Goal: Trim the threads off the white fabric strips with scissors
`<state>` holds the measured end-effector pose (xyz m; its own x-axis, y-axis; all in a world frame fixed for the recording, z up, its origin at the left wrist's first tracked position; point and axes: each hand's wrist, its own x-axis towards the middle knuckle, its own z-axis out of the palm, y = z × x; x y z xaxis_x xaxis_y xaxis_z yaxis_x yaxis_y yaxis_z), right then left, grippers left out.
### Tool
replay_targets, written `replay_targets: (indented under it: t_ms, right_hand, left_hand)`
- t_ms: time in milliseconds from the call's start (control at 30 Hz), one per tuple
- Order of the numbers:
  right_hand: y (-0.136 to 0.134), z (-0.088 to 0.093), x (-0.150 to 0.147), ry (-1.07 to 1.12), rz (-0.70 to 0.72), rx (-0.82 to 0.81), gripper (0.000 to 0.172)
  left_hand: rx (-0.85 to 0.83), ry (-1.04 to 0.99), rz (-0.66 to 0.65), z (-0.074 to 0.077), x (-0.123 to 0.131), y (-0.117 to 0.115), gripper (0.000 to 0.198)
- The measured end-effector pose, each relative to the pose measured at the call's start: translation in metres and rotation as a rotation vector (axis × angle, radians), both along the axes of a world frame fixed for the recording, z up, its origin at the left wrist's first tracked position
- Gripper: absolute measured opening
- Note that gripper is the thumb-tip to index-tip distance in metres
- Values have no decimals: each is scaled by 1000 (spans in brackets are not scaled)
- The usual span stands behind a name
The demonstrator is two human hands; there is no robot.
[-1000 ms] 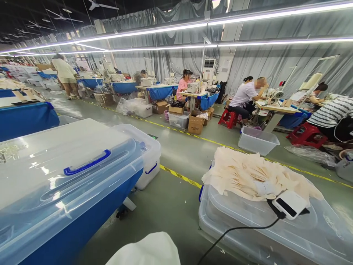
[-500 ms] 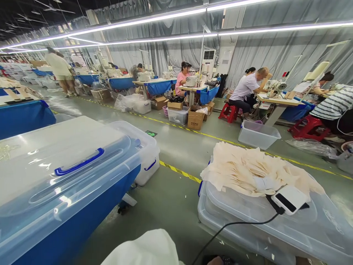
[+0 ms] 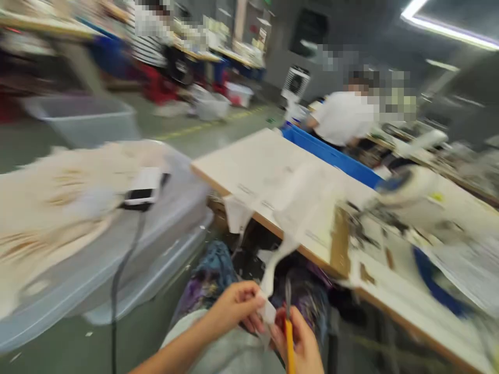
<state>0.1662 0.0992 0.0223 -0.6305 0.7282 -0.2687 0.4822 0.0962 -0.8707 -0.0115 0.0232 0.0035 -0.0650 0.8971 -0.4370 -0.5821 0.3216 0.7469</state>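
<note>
My left hand (image 3: 245, 306), over my lap, pinches a strip of white fabric (image 3: 272, 271) between thumb and fingers. The strip runs up to the edge of the white-topped table (image 3: 237, 161) and joins white fabric lying there. Close beside it, my right hand (image 3: 298, 340) grips a tool with an orange handle (image 3: 289, 343) and a thin grey metal tip pointing up. Blur hides the tool's exact kind. The fingers of my right hand are near or on the lower end of the strip; I cannot tell which.
A sewing machine (image 3: 421, 192) stands on the table at right. On the left, cream fabric pieces (image 3: 58, 202) and a white device (image 3: 145, 186) with a black cable lie on plastic box lids (image 3: 183, 182). A blue trough (image 3: 327, 150) and a person in white (image 3: 343, 117) are beyond the table.
The view has swung right and down from the aisle to the table and my lap. Both hands have come into view, with the fabric strip and orange-handled tool in them.
</note>
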Motion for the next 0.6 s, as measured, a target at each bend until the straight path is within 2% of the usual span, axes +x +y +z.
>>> replay_targets:
  t_ms: [167,300,400,533,600]
  right_hand:
    - [10,9,42,17,46,-207,48]
    - [13,14,73,-98,125,-227,50]
    - [20,9,83,-146,227,-270,58]
    - [38,2,83,-183,378,-395,65]
    - [48,0,80,-243,458,-403,65]
  left_hand:
    - [-128,30,-311,12,-8,36,59]
    - [-182,54,-473,15,5,44,57]
    - [-212,27,-483,11,12,44,55]
    - [-246,-27,-421,0,18,38,54]
    - [-260,-32,-398,-5,19,33,54]
